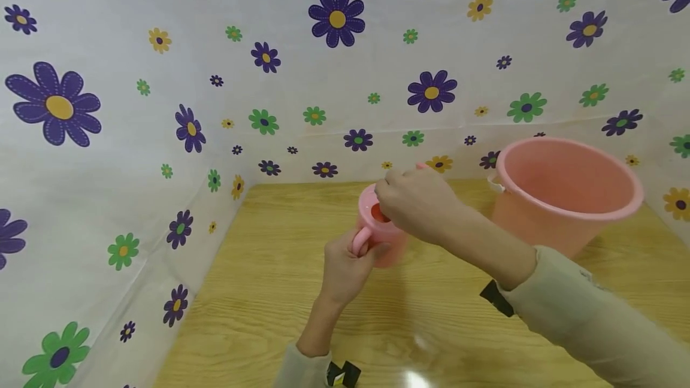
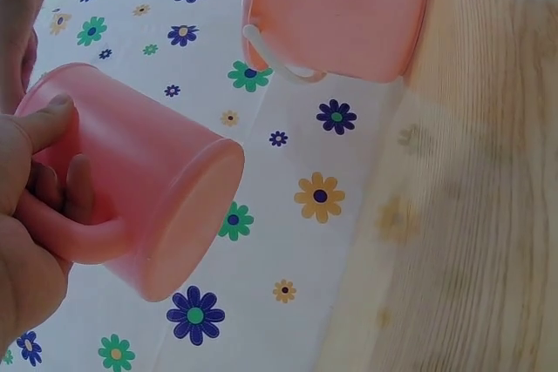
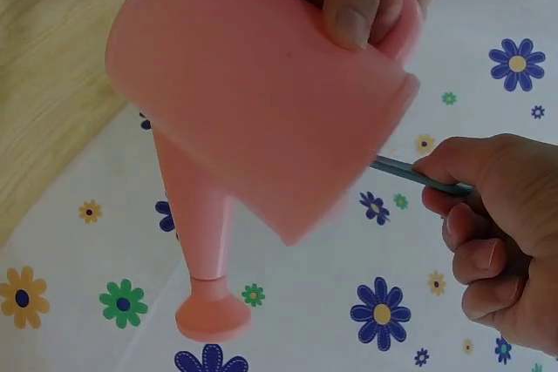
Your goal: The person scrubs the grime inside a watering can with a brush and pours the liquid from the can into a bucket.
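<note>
A pink watering can (image 1: 396, 250) is held up above the wooden table, tilted in both wrist views. My left hand (image 1: 345, 268) grips it by its handle, with the thumb against the body. Its spout (image 3: 196, 206), ending in a rounded rose, shows in the right wrist view. Over the top opening is my right hand (image 1: 417, 202), which pinches a thin blue-grey stick-like tool (image 3: 397, 169) between thumb and index finger. The tool's far end is hidden behind the can's rim, so its kind cannot be made out. Something reddish shows inside the opening in the head view.
A pink bucket (image 1: 568, 213) with a white handle stands on the table (image 1: 269, 292) at the right. Behind and to the left hangs a white sheet (image 1: 302, 76) printed with flowers.
</note>
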A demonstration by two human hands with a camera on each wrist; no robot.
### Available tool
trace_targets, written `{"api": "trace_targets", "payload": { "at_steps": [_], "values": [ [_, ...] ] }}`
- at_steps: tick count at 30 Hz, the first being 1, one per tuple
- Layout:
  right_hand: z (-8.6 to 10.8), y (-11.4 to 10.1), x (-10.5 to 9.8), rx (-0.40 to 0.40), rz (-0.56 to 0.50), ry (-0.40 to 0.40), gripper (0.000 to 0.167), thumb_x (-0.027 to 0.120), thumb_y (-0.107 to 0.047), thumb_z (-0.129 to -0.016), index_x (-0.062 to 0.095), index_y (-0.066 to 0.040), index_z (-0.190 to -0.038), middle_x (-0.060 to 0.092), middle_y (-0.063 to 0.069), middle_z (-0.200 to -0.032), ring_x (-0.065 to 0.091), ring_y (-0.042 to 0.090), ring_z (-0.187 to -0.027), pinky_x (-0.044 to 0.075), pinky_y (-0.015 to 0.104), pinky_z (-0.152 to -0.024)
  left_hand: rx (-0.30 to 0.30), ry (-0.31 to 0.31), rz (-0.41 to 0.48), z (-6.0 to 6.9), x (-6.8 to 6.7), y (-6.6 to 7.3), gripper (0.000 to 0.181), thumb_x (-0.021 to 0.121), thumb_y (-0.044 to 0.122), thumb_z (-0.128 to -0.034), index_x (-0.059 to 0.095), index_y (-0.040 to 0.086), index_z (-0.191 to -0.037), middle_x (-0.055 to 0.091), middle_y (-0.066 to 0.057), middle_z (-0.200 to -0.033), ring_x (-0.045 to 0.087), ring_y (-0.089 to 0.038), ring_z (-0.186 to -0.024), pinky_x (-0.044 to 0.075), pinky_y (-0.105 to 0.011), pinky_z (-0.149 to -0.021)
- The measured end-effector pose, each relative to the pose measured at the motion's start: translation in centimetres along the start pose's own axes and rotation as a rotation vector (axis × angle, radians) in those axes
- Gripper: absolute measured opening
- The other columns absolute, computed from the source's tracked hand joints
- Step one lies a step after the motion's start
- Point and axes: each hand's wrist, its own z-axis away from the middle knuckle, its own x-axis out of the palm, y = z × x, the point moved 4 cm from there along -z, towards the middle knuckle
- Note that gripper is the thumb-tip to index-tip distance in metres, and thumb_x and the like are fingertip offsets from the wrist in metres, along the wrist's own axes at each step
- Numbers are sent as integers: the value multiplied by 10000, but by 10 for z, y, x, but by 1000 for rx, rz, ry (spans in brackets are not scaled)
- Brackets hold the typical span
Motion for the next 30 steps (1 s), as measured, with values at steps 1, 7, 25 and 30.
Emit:
{"api": "trace_targets", "payload": {
  "at_steps": [1,7,25,30],
  "values": [
    [-2,-1,3,6,16,-24,87,768,-73,-843,702,-33,-883,601,51,-696,505,167,-548,567,377,-657,-17,-2,2,1,1,-5,183,795,-55,-782,618,-44,-827,452,-55,-634,432,-96,-613,380,-205,-548],
    [-7,-5,-1,52,35,-29,87,753,-112,-851,693,-48,-843,592,29,-680,476,162,-528,534,357,-581,-39,7,29,5,5,-35,224,814,34,-800,593,25,-769,411,4,-624,415,-93,-595,366,-208,-540],
    [-8,-16,0,34,63,89,110,712,-21,-793,635,-74,-734,527,17,-632,443,141,-493,504,390,-516,-19,59,12,5,1,-34,314,847,98,-779,543,78,-700,400,45,-619,401,-77,-571,331,-195,-501],
    [-6,-12,5,78,42,67,79,746,-82,-831,681,-70,-789,564,23,-666,520,168,-530,544,460,-686,-34,53,2,5,2,-35,328,840,138,-795,535,79,-690,383,67,-622,409,-77,-581,339,-189,-516]
  ]
}}
